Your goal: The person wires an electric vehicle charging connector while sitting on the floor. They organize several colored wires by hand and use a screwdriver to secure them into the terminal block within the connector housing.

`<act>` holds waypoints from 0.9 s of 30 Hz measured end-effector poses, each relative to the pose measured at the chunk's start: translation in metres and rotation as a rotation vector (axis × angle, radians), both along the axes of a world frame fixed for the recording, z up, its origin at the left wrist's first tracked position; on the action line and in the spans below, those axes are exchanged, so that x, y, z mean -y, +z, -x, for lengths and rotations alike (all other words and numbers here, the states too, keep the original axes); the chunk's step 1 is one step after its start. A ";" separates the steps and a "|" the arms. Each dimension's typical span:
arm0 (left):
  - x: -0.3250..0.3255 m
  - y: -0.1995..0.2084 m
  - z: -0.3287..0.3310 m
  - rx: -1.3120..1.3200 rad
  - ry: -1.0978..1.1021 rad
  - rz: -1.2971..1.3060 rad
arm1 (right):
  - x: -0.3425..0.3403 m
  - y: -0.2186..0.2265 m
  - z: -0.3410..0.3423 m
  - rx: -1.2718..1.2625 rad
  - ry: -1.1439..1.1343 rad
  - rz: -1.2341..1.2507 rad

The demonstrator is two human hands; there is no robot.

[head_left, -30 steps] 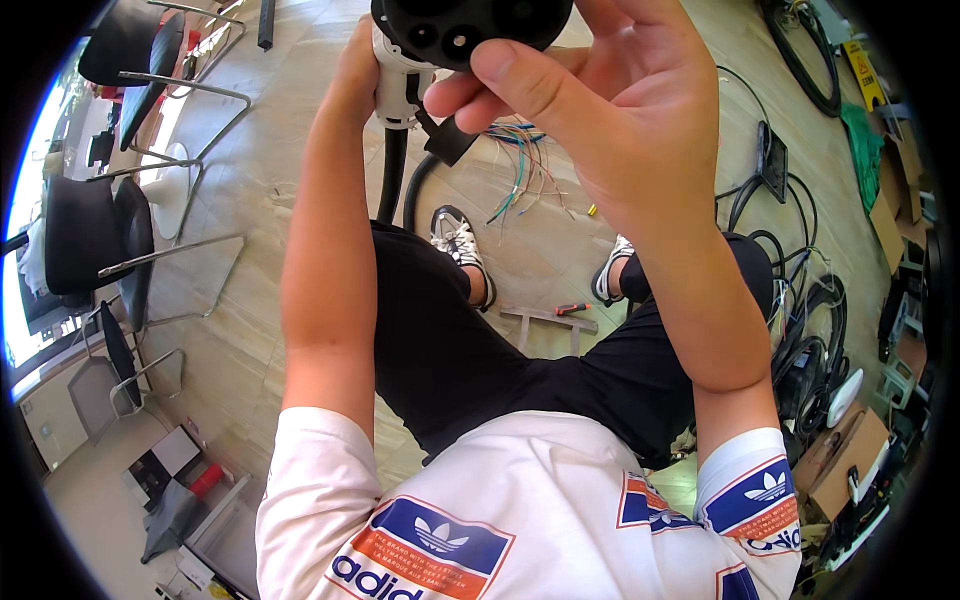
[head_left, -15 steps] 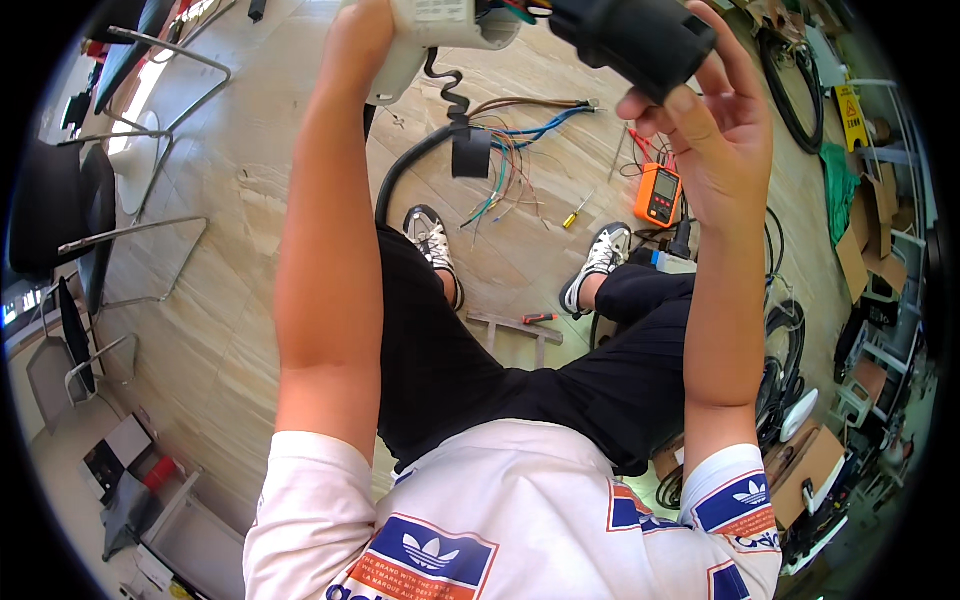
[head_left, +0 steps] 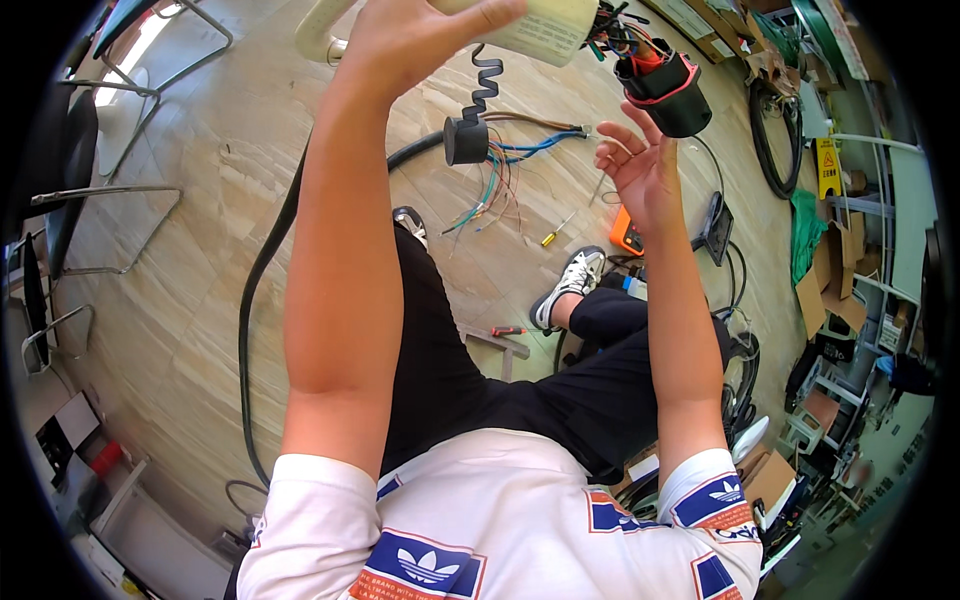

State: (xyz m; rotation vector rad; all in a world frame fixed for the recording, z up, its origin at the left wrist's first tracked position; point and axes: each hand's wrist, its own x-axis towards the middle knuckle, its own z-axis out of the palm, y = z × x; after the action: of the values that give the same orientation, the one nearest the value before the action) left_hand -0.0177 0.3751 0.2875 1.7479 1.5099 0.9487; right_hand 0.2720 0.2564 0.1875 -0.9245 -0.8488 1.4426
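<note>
At the top, my left hand (head_left: pixel 405 45) is wrapped round a cream plastic charging gun housing (head_left: pixel 548 28), its thumb lying along it. Out of the housing's right end comes a bunch of thin coloured wires (head_left: pixel 612 32). On them hangs a black round connector head (head_left: pixel 676 108) with a red ring. My right hand (head_left: pixel 645 185) is just below the head, fingers spread and holding nothing; whether a fingertip touches the head I cannot tell. A black cap (head_left: pixel 466 141) dangles from the housing by a coiled black tether (head_left: pixel 484 80).
A thick black cable (head_left: pixel 262 290) with stripped coloured wires (head_left: pixel 500 185) lies on the floor. Near my feet are a yellow screwdriver (head_left: pixel 556 230), an orange meter (head_left: pixel 627 232) and a red-black tool (head_left: pixel 508 331). Chairs (head_left: pixel 110 190) stand left; cardboard boxes (head_left: pixel 822 275) and shelving are right.
My right hand has let go of the black connector head and moved down and slightly left. The housing has turned, and the head now hangs lower with its wires showing.
</note>
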 end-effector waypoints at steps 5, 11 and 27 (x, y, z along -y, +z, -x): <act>0.012 0.004 0.002 -0.036 -0.002 0.005 | -0.001 -0.005 0.024 -0.397 -0.003 0.090; 0.013 0.003 -0.008 -0.059 -0.030 -0.029 | 0.010 0.014 0.128 0.447 -0.454 -0.118; -0.004 -0.016 0.006 -0.150 -0.159 -0.067 | -0.027 0.043 0.131 -0.187 -0.842 0.057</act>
State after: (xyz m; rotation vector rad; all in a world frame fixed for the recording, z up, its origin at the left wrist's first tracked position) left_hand -0.0236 0.3789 0.2717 1.9934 1.4191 0.8117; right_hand 0.1415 0.2831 0.2308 -1.0016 -0.2128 0.7951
